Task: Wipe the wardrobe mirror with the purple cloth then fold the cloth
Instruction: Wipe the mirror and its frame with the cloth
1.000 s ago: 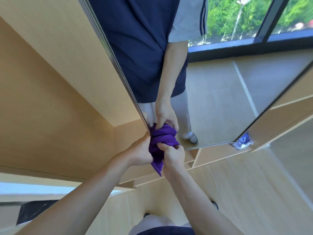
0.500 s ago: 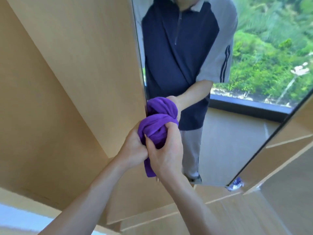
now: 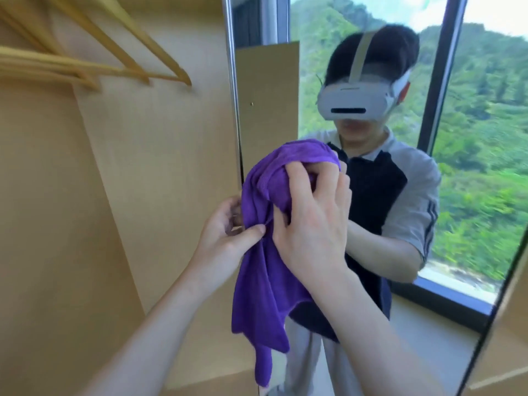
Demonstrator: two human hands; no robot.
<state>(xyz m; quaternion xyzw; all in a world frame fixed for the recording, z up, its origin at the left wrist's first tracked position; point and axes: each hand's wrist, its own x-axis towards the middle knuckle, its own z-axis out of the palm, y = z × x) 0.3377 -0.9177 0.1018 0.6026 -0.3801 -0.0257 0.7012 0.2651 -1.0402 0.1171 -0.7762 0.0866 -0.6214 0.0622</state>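
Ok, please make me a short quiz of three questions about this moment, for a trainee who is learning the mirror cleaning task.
1. True or false: both hands grip the purple cloth.
2. Which hand holds the bunched top of the cloth? A) left hand B) right hand C) neither
3. Fill in: on the left, at the top of the wardrobe, hang wooden ____.

Key
1. True. The left hand pinches a fold; the right hand clutches the top.
2. B.
3. Hangers. The mirror stands to their right, past a metal edge.
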